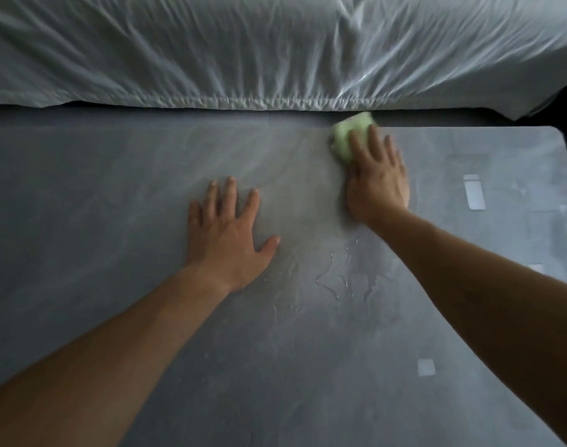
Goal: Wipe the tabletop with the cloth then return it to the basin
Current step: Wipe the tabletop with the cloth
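Note:
A pale green cloth (348,133) lies bunched at the far edge of the grey tabletop (98,204). My right hand (377,179) presses flat on the cloth's near side, fingers pointing away from me, with most of the cloth showing beyond the fingertips. My left hand (230,233) rests palm down on the tabletop with its fingers spread, holding nothing. A wet streaked patch runs across the far middle of the table. A small puddle of water (340,279) sits between my forearms. No basin is in view.
A bed with a wrinkled white sheet (243,53) runs along the table's far edge, separated by a narrow dark gap. The table's rounded far right corner (563,133) is near the cloth. Pale rectangular reflections (474,191) show on the right part of the surface.

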Motion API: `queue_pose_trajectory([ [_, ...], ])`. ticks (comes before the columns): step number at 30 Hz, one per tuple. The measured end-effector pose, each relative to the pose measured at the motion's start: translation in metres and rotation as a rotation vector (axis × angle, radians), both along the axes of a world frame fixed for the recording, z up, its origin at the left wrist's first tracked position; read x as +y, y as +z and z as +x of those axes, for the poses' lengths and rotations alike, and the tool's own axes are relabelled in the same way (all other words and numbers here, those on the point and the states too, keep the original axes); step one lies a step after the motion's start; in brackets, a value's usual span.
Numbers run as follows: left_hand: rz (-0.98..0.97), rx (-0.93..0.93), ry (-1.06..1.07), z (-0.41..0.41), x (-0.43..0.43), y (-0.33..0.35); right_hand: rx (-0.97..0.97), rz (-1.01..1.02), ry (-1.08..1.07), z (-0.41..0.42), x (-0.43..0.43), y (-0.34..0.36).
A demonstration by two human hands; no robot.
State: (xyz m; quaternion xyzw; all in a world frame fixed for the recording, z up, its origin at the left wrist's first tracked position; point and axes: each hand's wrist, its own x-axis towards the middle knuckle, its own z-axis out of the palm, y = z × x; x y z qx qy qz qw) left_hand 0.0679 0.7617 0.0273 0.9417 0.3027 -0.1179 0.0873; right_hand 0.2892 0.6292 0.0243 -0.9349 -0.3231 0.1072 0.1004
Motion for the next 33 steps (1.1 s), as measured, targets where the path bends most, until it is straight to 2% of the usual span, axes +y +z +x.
queue_pose_trajectory([
  [2, 0.006, 0.002, -0.006, -0.001, 0.000, 0.000, 0.002, 0.014, 0.228, -0.005, -0.008, -0.001],
  [3, 0.005, 0.004, -0.008, -0.002, 0.000, -0.001, 0.008, 0.023, 0.232, 0.003, -0.010, -0.001],
  [6, 0.009, -0.001, -0.004, -0.003, 0.003, -0.001, 0.027, 0.031, -0.119, 0.021, 0.005, -0.004],
  [7, 0.010, -0.003, -0.006, -0.003, 0.003, -0.002, 0.024, 0.019, -0.187, 0.016, 0.015, -0.005],
  [8, 0.011, -0.007, -0.011, -0.003, 0.004, -0.002, 0.010, 0.016, -0.167, 0.005, 0.025, -0.005],
  [12, -0.010, -0.042, -0.019, -0.007, 0.007, -0.004, -0.002, 0.049, 0.282, -0.040, 0.025, -0.006],
  [14, -0.021, -0.054, -0.022, -0.009, 0.009, -0.006, 0.009, 0.034, 0.343, -0.026, 0.022, -0.005],
  [18, -0.030, -0.067, -0.028, -0.011, 0.008, -0.007, 0.032, 0.051, 0.066, 0.001, 0.044, -0.004],
  [19, -0.038, -0.071, -0.025, -0.011, 0.008, -0.007, 0.023, 0.055, 0.059, -0.008, 0.048, -0.003],
  [21, -0.053, -0.083, -0.018, -0.011, 0.007, -0.008, 0.004, 0.063, 0.211, -0.037, 0.043, -0.005],
  [23, -0.062, -0.099, -0.009, -0.011, 0.008, -0.008, 0.003, 0.035, 0.474, -0.055, 0.021, -0.005],
  [25, -0.057, -0.111, -0.008, -0.012, 0.008, -0.010, -0.008, 0.014, 0.581, -0.037, 0.004, -0.004],
  [26, -0.052, -0.113, -0.011, -0.012, 0.008, -0.011, -0.012, 0.021, 0.511, -0.022, 0.001, -0.004],
  [29, -0.032, -0.114, -0.004, -0.012, 0.007, -0.014, 0.032, 0.048, 0.119, 0.005, 0.002, -0.001],
  [30, -0.025, -0.116, 0.002, -0.011, 0.006, -0.014, 0.028, 0.055, 0.061, -0.001, 0.005, 0.000],
  [31, -0.019, -0.118, 0.009, -0.010, 0.005, -0.014, 0.022, 0.060, 0.067, -0.013, 0.005, 0.001],
  [33, -0.011, -0.126, 0.017, -0.009, 0.004, -0.013, 0.016, 0.037, 0.237, -0.039, -0.006, 0.001],
])
